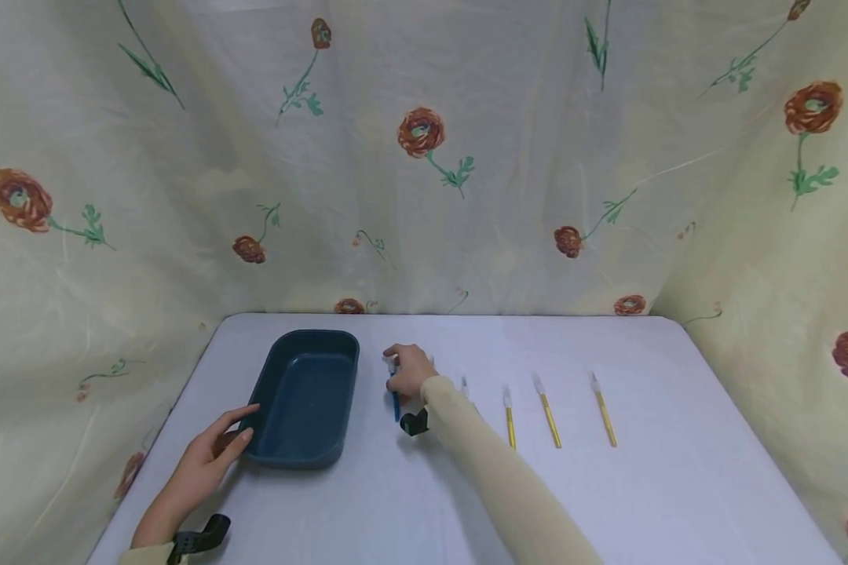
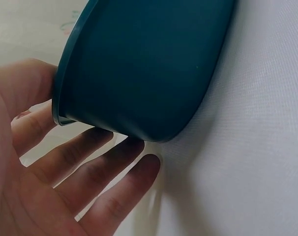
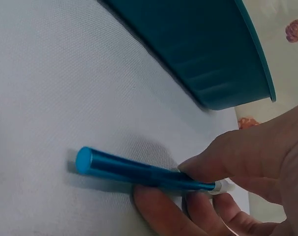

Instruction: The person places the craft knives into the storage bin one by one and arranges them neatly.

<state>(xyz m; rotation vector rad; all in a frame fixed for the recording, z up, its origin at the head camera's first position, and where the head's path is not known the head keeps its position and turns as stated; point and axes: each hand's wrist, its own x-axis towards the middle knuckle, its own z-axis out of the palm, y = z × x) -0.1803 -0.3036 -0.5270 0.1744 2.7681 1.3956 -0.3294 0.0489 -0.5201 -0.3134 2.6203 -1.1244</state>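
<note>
White tabletop (image 1: 325, 518) is filling the lower head view; blue tray (image 1: 304, 408) is resting left of centre; left hand (image 1: 201, 463), lower left, is holding its rim, fingers spread; right hand (image 1: 410, 371), centre, is pinching blue pen (image 3: 139, 169); three yellow-handled pens (image 1: 550, 420) are lying centre-right.

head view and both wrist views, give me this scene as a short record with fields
left hand: person's left hand touches the near-left part of the tray rim
right hand: person's right hand pinches the blue pen, which has a pale tip
container: dark blue tray, upright, left of the pens
yellow pens: three yellow pens show, apart, pale tips pointing away from the person
partly hidden: another pale tip beside the right sleeve
surface: white table
backdrop: flower-patterned cloth
</note>
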